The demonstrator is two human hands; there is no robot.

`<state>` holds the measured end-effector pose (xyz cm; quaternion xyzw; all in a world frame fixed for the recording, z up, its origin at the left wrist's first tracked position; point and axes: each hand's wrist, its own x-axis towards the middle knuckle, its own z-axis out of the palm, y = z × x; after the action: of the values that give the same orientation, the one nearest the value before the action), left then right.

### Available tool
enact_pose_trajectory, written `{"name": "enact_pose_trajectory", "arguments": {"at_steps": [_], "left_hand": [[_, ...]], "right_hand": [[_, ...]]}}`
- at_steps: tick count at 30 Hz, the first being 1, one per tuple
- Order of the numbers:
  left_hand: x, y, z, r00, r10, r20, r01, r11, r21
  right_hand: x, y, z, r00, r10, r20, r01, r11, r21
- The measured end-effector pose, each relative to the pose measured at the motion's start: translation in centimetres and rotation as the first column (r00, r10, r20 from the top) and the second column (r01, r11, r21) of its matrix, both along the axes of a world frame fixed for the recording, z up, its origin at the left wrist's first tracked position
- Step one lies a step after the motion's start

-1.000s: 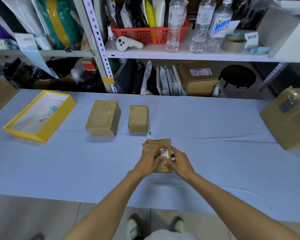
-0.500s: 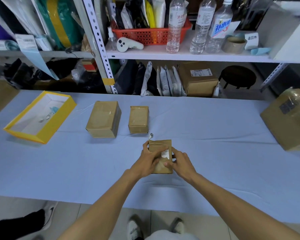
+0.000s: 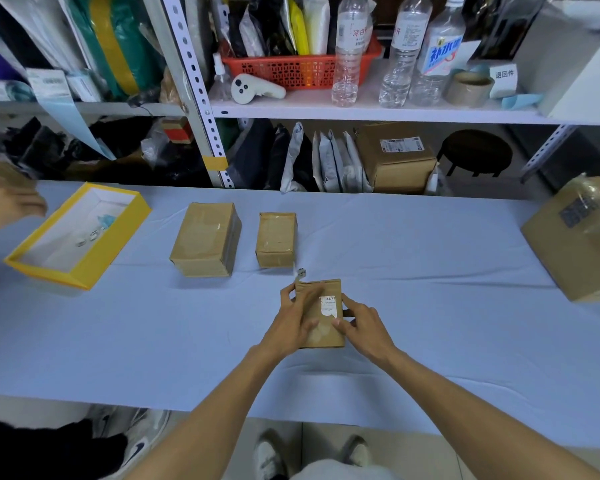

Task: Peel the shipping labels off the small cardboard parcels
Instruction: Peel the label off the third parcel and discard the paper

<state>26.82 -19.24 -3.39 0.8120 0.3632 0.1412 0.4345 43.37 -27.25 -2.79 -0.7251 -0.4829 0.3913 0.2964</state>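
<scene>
A small cardboard parcel lies on the pale blue table right in front of me. My left hand grips its left side, fingers spread over the top. My right hand rests at its right edge, fingertips on the lower end of a torn white label remnant. A curled label scrap sticks up just beyond the parcel's far left corner. Two other parcels sit farther back: a bigger one and a smaller one, both with bare tops.
A yellow-rimmed open box holding small scraps stands at the left. Another person's hand and shoes show at the left edge. A large plastic-wrapped carton sits at the right. Cluttered shelves rise behind the table.
Another person's hand has come in at the far left near the yellow box, and their shoe has stepped closer. My hands stay on the parcel, fingers shifting slightly over the label.
</scene>
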Motion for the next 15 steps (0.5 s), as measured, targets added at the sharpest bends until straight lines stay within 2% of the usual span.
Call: {"name": "enact_pose_trajectory", "arguments": {"at_steps": [5, 10, 15], "left_hand": [[0.4, -0.4, 0.1, 0.991, 0.119, 0.065, -0.112, 0.988, -0.109], [0.6, -0.3, -0.5, 0.982, 0.175, 0.069, -0.165, 0.978, -0.125], [0.4, -0.2, -0.5, 0.973, 0.193, 0.129, -0.178, 0.977, -0.116]], "right_hand": [[0.5, -0.1, -0.3, 0.987, -0.1, -0.122, 0.097, 0.995, -0.029], [0.5, 0.2, -0.8, 0.977, -0.114, -0.181, 0.109, 0.993, -0.04], [0.4, 0.2, -1.7, 0.954, -0.199, -0.225, 0.195, 0.98, -0.04]]}}
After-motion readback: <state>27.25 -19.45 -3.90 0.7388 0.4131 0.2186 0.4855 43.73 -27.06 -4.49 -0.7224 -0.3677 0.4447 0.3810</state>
